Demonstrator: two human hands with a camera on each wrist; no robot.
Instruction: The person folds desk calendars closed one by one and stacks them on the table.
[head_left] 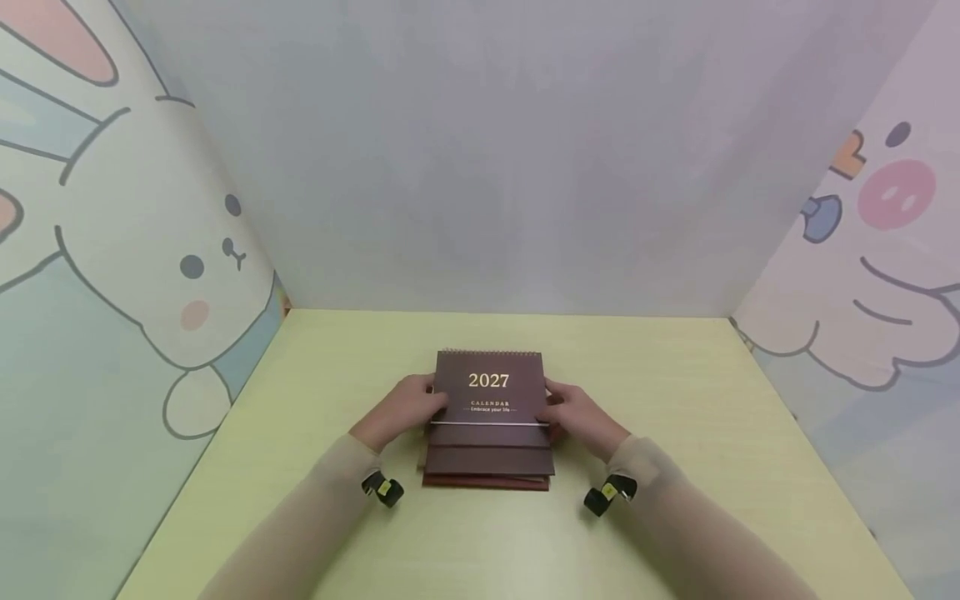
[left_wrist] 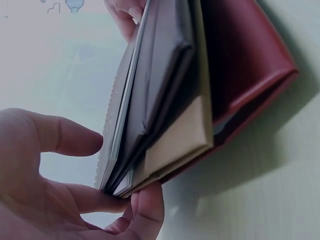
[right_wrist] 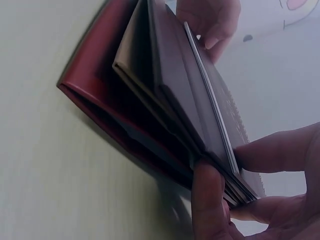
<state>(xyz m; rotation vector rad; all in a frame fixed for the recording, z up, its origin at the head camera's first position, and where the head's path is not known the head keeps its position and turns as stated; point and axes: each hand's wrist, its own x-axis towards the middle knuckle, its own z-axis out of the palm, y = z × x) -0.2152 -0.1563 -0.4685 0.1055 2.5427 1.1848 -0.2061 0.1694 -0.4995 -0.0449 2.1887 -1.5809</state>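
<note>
A dark brown desk calendar with a spiral top edge and gold "2027" lettering lies on top of a stack at the middle of the table. Under it, the left wrist view shows a tan calendar and a red one at the bottom. The left hand grips the stack's left side, thumb on the top cover and fingers along the edge and beneath. On the opposite side the right hand holds it likewise. The stands fan apart toward the near end, as the right wrist view shows.
The pale yellow table spreads around the stack. A plain grey wall rises behind it, and cartoon-printed panels flank both sides, a rabbit on the left. Each wrist wears a small black camera.
</note>
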